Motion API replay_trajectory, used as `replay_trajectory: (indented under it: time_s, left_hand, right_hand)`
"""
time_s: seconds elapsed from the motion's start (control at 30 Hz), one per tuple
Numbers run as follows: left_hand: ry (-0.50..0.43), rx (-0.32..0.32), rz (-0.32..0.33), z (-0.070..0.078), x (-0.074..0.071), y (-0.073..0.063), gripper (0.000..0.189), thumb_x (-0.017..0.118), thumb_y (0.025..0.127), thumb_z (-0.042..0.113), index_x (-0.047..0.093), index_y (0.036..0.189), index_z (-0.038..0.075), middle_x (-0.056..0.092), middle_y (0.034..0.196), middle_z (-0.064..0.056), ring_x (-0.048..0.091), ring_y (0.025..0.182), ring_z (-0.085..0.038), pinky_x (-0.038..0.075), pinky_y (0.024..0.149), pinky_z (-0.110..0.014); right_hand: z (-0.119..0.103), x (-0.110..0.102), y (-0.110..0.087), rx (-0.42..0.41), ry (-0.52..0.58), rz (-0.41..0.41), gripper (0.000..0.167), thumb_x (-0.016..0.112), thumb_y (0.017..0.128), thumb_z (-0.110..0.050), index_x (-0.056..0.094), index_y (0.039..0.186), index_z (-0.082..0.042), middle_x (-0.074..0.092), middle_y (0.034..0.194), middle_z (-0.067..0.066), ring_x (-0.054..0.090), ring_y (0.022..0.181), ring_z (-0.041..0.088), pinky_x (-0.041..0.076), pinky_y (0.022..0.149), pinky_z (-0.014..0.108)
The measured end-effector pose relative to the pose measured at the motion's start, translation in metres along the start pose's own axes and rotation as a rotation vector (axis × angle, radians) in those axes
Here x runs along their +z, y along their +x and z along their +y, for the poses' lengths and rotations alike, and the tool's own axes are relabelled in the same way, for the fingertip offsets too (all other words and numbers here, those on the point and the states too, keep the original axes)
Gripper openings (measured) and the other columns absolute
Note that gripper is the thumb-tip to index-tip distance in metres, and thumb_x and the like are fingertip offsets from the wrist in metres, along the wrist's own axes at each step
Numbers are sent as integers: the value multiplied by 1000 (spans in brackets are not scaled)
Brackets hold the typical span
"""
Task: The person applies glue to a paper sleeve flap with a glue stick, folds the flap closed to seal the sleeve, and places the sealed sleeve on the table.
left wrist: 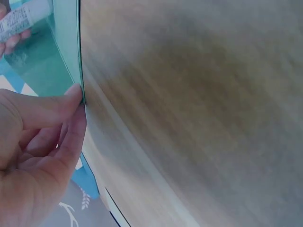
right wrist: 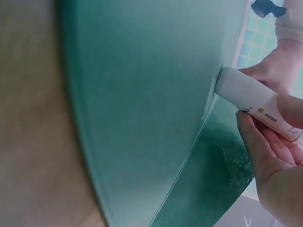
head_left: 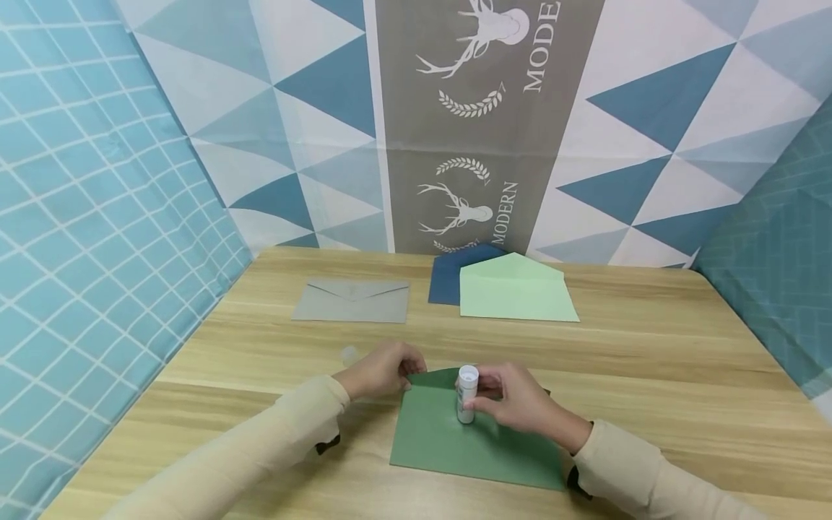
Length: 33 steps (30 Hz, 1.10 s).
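A green envelope (head_left: 468, 448) lies on the table in front of me, its darker flap (head_left: 437, 378) at the far side. My left hand (head_left: 388, 368) pinches the envelope's far left corner between thumb and fingers, which the left wrist view also shows. In my right hand (head_left: 513, 397) is a white glue stick (head_left: 466, 397), held nearly upright over the envelope. The right wrist view shows the glue stick's (right wrist: 251, 97) lower end at the fold line between body and flap. A shiny, wrinkled smear (right wrist: 239, 163) marks the flap there. My right hand hides part of the flap.
Towards the back of the wooden table (head_left: 650, 325) lie a closed grey envelope (head_left: 351, 303), a blue envelope (head_left: 445, 278) and a pale green envelope (head_left: 516, 296) overlapping the blue one. A small whitish translucent piece (head_left: 349, 354) sits beside my left wrist. Patterned cloth (head_left: 325, 108) hangs behind.
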<state>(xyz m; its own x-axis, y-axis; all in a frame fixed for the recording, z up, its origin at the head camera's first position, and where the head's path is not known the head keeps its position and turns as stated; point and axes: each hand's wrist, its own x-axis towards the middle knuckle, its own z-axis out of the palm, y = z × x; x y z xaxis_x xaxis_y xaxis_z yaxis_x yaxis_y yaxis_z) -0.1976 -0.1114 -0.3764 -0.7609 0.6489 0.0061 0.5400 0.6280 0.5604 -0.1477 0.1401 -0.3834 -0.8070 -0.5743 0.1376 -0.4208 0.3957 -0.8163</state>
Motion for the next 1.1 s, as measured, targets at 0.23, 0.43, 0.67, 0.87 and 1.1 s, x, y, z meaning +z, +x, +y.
replay_trajectory:
  time_s: [0.23,0.43,0.67,0.87,1.1]
  left_hand:
    - [6,-20,-17,0,-3,5,28,70,70,-18,71,89,3,70,85,-7,60,75,-9,50,68,-16]
    - [46,-16,-38,4,-4,7,30,69,68,-20,72,87,3,71,83,-7,61,75,-11,51,67,-18]
    - [50,-34,-63,9,-5,10,31,68,67,-22,74,86,2,72,83,-8,64,75,-13,53,68,-20]
    - [98,-51,-91,12,-7,15,32,69,69,-20,76,90,3,74,87,-8,67,78,-13,56,72,-23]
    - [94,-32,-147,13,-7,17,39,65,70,-23,78,91,7,76,87,-6,71,78,-13,57,71,-23]
  right_hand:
    - [-2,-4,1,3,-9,-9,26,71,86,-13,68,108,-1,73,106,15,71,98,20,58,81,27]
    - [-3,-5,0,-8,-16,-6,26,70,86,-11,67,108,2,73,105,16,71,97,21,58,81,27]
    - [-4,-5,-5,10,-40,16,23,71,84,-8,68,106,-1,73,103,13,70,94,11,56,80,22]
    - [-6,-7,-7,4,-84,27,23,71,84,-6,68,106,0,73,104,13,70,96,15,57,81,27]
    - [-6,-9,-10,-1,-103,13,23,71,83,-4,67,105,1,73,103,13,68,95,9,57,81,26]
